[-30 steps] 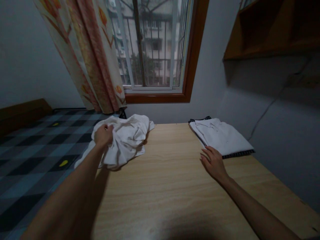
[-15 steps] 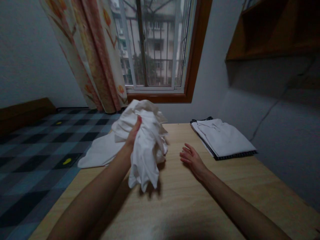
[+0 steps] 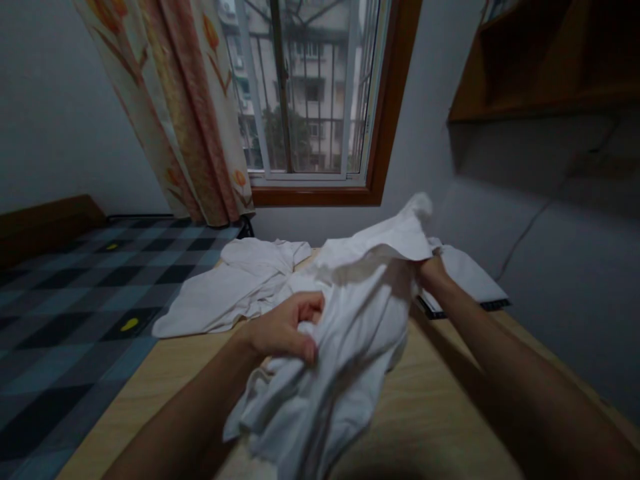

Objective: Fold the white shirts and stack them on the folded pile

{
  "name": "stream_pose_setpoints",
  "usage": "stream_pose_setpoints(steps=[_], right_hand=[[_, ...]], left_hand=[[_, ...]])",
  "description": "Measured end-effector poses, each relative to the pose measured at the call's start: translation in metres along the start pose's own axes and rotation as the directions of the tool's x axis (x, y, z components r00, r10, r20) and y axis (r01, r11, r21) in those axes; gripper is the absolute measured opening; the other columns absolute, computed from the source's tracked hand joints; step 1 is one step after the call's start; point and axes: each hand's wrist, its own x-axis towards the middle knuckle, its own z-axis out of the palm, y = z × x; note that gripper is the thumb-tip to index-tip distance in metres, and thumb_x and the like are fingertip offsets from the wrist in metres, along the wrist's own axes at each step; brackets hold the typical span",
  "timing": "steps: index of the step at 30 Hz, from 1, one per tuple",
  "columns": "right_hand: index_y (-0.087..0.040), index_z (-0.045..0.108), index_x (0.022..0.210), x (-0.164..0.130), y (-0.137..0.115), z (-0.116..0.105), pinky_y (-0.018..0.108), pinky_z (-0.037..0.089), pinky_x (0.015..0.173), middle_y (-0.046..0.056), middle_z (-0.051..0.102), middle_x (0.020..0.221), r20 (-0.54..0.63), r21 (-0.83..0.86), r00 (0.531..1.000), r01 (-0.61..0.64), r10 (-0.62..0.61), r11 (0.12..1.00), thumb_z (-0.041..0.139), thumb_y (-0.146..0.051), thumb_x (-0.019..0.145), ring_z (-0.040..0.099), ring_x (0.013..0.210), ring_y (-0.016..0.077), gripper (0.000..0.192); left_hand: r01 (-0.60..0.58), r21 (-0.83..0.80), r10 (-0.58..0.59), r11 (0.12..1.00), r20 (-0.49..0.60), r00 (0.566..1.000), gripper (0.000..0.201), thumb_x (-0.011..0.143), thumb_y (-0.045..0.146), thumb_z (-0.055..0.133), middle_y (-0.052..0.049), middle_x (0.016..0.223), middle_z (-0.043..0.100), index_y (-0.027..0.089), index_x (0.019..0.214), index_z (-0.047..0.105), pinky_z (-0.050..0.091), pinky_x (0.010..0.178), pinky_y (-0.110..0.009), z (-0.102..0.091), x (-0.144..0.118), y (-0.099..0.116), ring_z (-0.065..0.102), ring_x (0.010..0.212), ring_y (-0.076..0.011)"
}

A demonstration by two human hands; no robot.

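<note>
The cloth is in front of the person, above the table. The left hand grips a bunched fold at its left edge, thumb and fingers curled in; most of the cloth lies at 3 o'clock from that hand, with loose tails dropping toward 6 and 7 o'clock. The right hand is at 2 o'clock from the left one, at the cloth's upper end, its fingers hidden, so whether it is closed cannot be told.

The cloth's long axis runs slanting from about 7 o'clock, at the near end, to 1 o'clock, where a raised, blurred corner points up and away. Whether the lowest tails touch the table is unclear.

At 10 o'clock from the left hand, a second cloth lies rumpled, its own length running from 8 to 2 o'clock. A folded stack sits at 3 o'clock from the right hand, partly covered from view.
</note>
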Motion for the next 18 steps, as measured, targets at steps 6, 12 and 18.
stream_pose_setpoints(steps=[6,12,18], right_hand=[[-0.015,0.035,0.146,0.059,-0.025,-0.032,0.042,0.030,0.112,0.015,0.039,0.144,0.360,-0.609,0.838,0.544,-0.410,0.577,0.062,-0.026,0.077,0.035,0.134,0.0296,0.075],[-0.013,0.038,0.146,0.033,0.027,-0.037,0.047,0.026,0.115,0.015,0.037,0.148,0.495,-0.663,0.838,0.535,-0.229,0.524,0.063,-0.020,0.075,0.032,0.137,0.0302,0.076],[-0.010,0.046,0.139,-0.010,0.072,-0.074,0.044,0.040,0.105,0.020,0.048,0.139,-0.001,-0.624,0.987,-0.126,0.160,0.772,0.068,-0.039,0.081,0.048,0.124,0.0328,0.069]], left_hand=[[0.023,0.433,-0.234,0.901,0.441,0.867,0.045,0.067,0.052,0.077,0.002,0.071,0.062,0.024,0.100,0.066,0.040,0.052,-0.023,0.006,-0.006,0.007,0.052,0.057,-0.0124],[0.100,0.793,0.203,0.600,-0.272,0.941,0.059,0.071,0.060,0.069,-0.011,0.100,0.068,0.017,0.111,0.065,0.045,0.074,-0.031,-0.015,0.046,-0.034,0.062,0.087,-0.0243],[0.373,0.850,0.044,0.372,-0.418,0.907,0.067,0.074,0.067,0.059,-0.018,0.113,0.066,0.014,0.115,0.061,0.047,0.082,-0.038,0.002,0.075,-0.095,0.062,0.102,-0.0328]])
